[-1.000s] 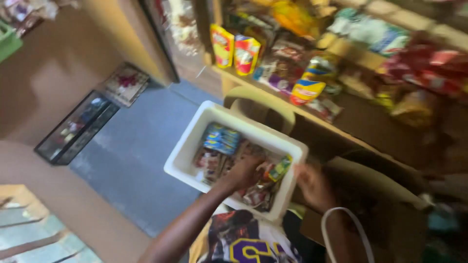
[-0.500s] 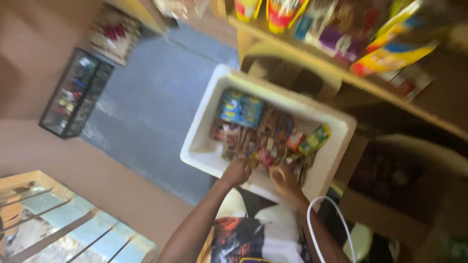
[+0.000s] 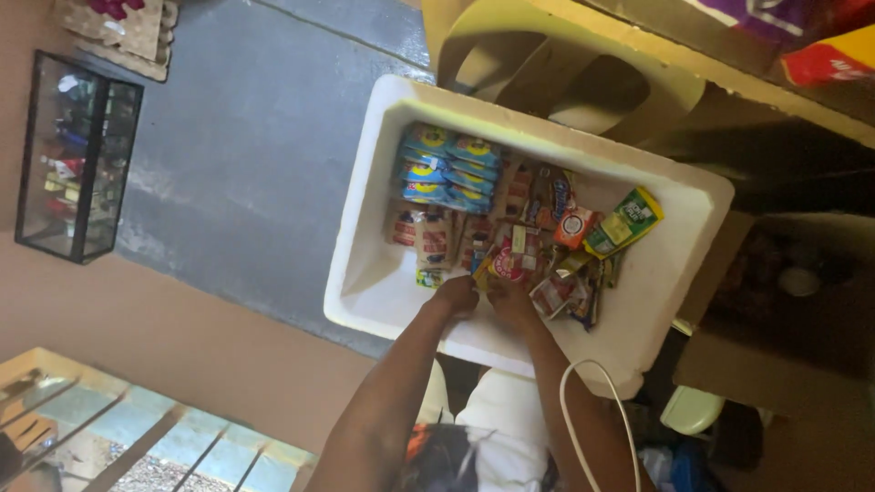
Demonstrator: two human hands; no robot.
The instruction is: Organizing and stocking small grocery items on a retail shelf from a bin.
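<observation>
Both hands [image 3: 483, 296] on snack packets [image 3: 519, 264]

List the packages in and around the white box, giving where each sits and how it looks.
Blue packets: stacked at the white foam box's far left corner, yellow and red marks.
Green sachet: near the right wall, flat, green and yellow.
Red and white wrappers: box middle, small and flat.
Mixed wrappers: loose pile touching left hand and right hand.
Red and purple bags: shelf above, top right.
</observation>
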